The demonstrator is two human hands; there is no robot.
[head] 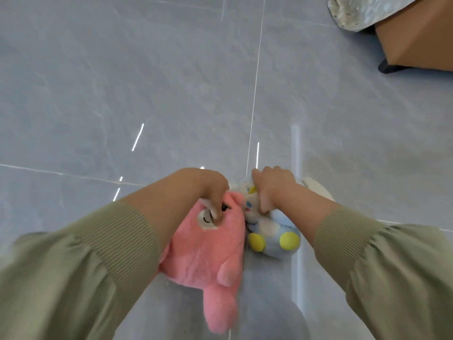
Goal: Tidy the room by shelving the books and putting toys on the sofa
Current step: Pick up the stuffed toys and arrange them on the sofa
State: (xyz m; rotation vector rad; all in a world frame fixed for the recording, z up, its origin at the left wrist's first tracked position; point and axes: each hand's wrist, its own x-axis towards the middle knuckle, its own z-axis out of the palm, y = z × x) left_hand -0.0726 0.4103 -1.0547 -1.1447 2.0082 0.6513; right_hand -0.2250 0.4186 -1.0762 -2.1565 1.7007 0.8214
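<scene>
This is a room in a home. Shiny gray floor tiles (pixel 122 94) lie under the left hand (pixel 208 190) and right hand (pixel 274 187), which grip a pink soft toy (pixel 208 253) and a blue soft toy (pixel 274 239). Far past the grip, to its right, stands brown furniture (pixel 416 40) with a spotty cloth (pixel 362 11).

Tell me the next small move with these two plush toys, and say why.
Probably step toward the brown furniture, likely the sofa, at upper right. The left hand grips the pink plush and the right hand grips the blue-and-white plush, so both hands are full and the toys seem only to need carrying there.
</scene>
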